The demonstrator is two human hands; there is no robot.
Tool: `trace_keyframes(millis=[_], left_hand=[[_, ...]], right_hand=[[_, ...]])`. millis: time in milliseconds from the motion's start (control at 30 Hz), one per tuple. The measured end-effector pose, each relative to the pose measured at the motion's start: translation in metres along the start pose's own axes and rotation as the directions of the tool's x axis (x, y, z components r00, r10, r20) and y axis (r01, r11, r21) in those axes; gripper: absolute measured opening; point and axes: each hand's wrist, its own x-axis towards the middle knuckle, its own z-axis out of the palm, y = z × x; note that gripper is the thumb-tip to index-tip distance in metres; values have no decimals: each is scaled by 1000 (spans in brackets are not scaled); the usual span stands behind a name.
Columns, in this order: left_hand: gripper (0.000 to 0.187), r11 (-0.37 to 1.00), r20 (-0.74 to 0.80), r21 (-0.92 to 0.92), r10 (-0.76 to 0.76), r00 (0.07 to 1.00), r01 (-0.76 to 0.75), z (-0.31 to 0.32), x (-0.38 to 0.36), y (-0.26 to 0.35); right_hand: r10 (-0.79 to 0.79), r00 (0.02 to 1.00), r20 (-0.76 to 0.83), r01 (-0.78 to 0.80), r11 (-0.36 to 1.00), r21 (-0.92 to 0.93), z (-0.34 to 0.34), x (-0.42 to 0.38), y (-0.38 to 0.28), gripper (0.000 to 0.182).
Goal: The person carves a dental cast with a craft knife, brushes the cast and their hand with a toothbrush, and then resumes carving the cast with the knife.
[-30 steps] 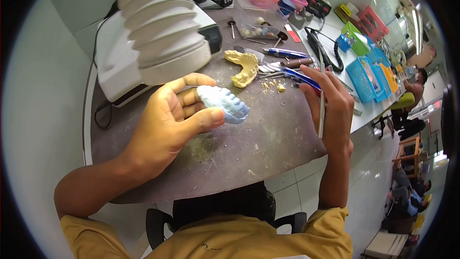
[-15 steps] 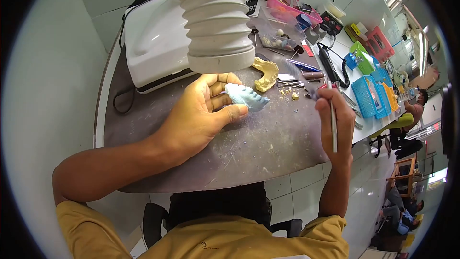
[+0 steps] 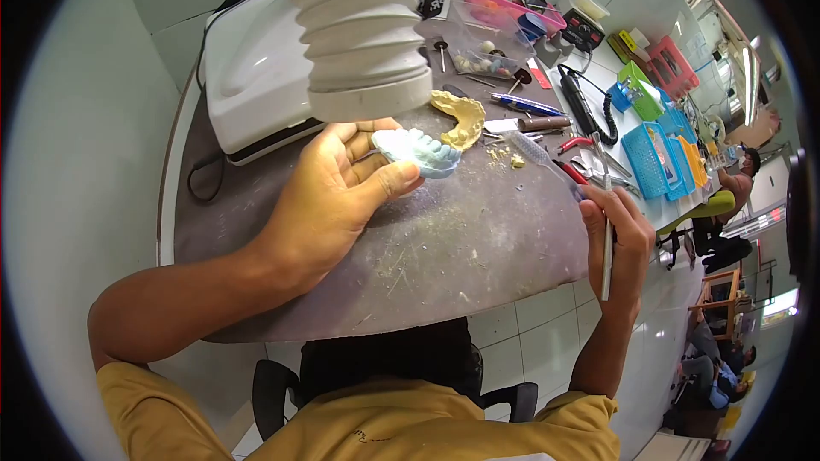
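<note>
My left hand (image 3: 346,171) grips a pale blue dental cast (image 3: 420,154) between thumb and fingers, its row of teeth facing away from my palm. Just beyond it a yellowish horseshoe-shaped cast (image 3: 464,119) lies on the grey bench, with yellow crumbs (image 3: 510,156) to its right. At the right edge of the bench, my right hand (image 3: 622,226) is closed around a slim metal tool (image 3: 607,248). A translucent brush (image 3: 534,150) reaches from the bench towards its fingertips; whether they touch it is unclear.
A white ribbed hose (image 3: 359,34) hangs over the bench beside a white machine (image 3: 256,77). Pens, knives and red-handled pliers (image 3: 574,144) lie at the right. Beyond stand a clear box (image 3: 487,43), a black handpiece (image 3: 581,102) and blue baskets (image 3: 649,162). People sit far right.
My right hand has moved right and down, away from the cast. My left hand has shifted slightly left with the blue cast, which is turned to show more of its teeth. The view has shifted slightly.
</note>
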Motion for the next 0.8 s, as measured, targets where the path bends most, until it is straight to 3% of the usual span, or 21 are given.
trace_keyframes(millis=[300, 367, 433, 500, 567, 700, 767, 800], left_hand=[[33, 1000, 85, -2, -12, 996, 12, 0, -3, 6], [34, 998, 65, -39, -44, 997, 47, 0, -4, 7], [34, 997, 56, -61, -49, 997, 52, -1, -3, 7], [34, 994, 51, -87, -57, 997, 61, -1, -3, 5], [35, 993, 69, -110, -36, 997, 43, 1, -2, 5], [36, 996, 70, -89, -18, 997, 24, 0, 0, 3], [36, 995, 70, -93, -36, 997, 42, -2, -1, 3], [36, 995, 61, -95, -31, 998, 37, -2, -3, 4]], right_hand=[[-222, 972, -82, 236, 931, 279, 34, 10, -37, 21], [-170, 985, -2, 166, 961, 220, 35, 9, -31, 20], [-156, 984, 81, 129, 953, 275, 30, 4, -16, 18], [-27, 999, -34, 31, 992, 122, 26, -2, -8, 16], [-5, 997, -72, 15, 990, 139, 24, -4, -8, 15], [-38, 999, -5, 38, 968, 249, 23, -4, -25, 14], [-53, 998, 13, 50, 986, 162, 33, 2, -23, 14], [-60, 994, -90, 61, 998, 14, 41, 5, -15, 14]])
